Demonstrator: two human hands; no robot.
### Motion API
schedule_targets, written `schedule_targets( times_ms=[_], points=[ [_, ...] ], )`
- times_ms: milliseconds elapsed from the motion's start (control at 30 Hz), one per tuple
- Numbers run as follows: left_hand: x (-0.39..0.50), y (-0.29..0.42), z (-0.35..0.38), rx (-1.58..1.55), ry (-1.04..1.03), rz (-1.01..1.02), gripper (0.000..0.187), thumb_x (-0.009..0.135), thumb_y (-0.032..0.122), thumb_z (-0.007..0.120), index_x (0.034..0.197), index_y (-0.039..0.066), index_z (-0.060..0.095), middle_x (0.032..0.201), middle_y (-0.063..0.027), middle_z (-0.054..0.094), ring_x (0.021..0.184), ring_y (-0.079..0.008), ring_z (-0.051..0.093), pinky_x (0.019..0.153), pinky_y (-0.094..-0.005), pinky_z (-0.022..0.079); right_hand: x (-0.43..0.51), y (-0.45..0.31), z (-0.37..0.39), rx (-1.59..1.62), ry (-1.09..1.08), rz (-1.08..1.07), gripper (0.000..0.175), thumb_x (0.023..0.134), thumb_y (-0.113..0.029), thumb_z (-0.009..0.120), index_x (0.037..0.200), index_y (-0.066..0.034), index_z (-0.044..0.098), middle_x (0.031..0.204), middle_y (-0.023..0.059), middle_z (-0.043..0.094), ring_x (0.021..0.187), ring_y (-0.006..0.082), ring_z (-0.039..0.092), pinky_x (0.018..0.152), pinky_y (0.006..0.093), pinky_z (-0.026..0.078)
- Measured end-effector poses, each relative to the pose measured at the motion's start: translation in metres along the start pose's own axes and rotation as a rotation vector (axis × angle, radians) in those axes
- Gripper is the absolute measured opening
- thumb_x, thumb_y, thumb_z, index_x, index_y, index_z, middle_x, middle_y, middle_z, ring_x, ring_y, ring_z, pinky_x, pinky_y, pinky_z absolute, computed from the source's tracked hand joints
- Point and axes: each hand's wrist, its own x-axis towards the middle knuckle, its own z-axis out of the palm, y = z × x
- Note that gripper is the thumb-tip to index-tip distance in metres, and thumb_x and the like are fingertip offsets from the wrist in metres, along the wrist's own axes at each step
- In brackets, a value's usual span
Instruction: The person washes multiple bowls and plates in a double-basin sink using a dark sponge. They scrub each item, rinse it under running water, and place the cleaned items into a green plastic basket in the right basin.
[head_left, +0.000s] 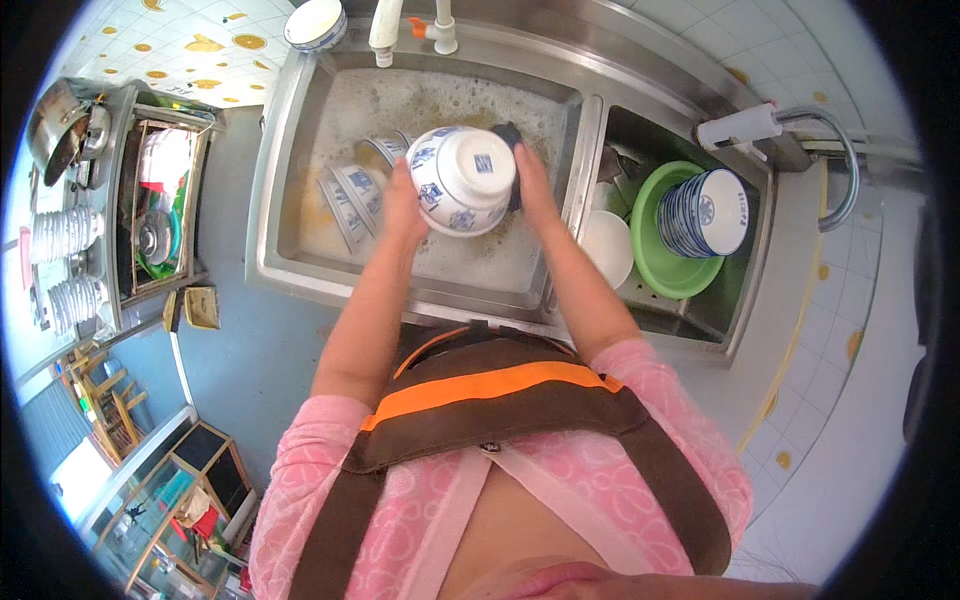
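Observation:
A white ceramic bowl with blue patterns (460, 180) is tilted over the sudsy water, its base facing up towards me. My left hand (403, 201) grips the bowl's left side. On the other side, my right hand (534, 184) presses a dark scrubbing cloth or pad (510, 136) against the bowl. The pad is partly hidden behind the bowl and fingers. Just left of the held bowl, several patterned bowls (351, 199) lie on their sides, partly under the cloudy water of the left steel sink basin (292, 251).
In the right basin (739, 289), a green plastic basin (673, 281) holds a stack of bowls (705, 214) beside a white bowl (607, 247). A tap spout (384, 37) and a valve (442, 34) overhang the back edge. More bowls (315, 26) sit at the back left corner.

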Motion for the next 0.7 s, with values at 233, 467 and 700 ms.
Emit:
schedule_targets(
  times_ms=[233, 467, 700],
  points=[
    [0.008, 0.025, 0.002, 0.639, -0.14, 0.039, 0.045, 0.096, 0.037, 0.05, 0.087, -0.005, 0.064, 0.078, -0.007, 0.063, 0.069, -0.0139, 0.055, 0.063, -0.0302, 0.044, 0.049, -0.032, 0.041, -0.739, -0.54, -0.384, 0.036, 0.097, -0.027, 0.049, 0.123, -0.0034, 0.054, 0.118, 0.0111, 0.061, 0.111, 0.0201, 0.056, 0.095, 0.0325, 0.042],
    [0.041, 0.031, -0.005, 0.438, -0.208, -0.03, 0.044, 0.093, 0.041, 0.057, 0.09, -0.002, 0.065, 0.081, -0.0069, 0.065, 0.071, -0.013, 0.059, 0.064, -0.0293, 0.048, 0.075, -0.041, 0.003, -0.077, -0.267, 0.507, 0.033, 0.094, -0.034, 0.055, 0.109, -0.0053, 0.062, 0.104, 0.0103, 0.067, 0.088, 0.0201, 0.065, 0.077, 0.0331, 0.054],
    [0.072, -0.008, -0.007, -0.047, -0.169, -0.224, 0.035, 0.095, 0.032, 0.054, 0.107, 0.001, 0.063, 0.095, -0.0108, 0.069, 0.078, -0.0215, 0.067, 0.068, -0.0333, 0.057, 0.018, -0.047, 0.013, 0.846, -0.223, 0.52, 0.035, 0.09, -0.031, 0.062, 0.109, -0.0017, 0.062, 0.102, 0.0144, 0.068, 0.089, 0.0263, 0.067, 0.081, 0.0403, 0.056]
  ],
)
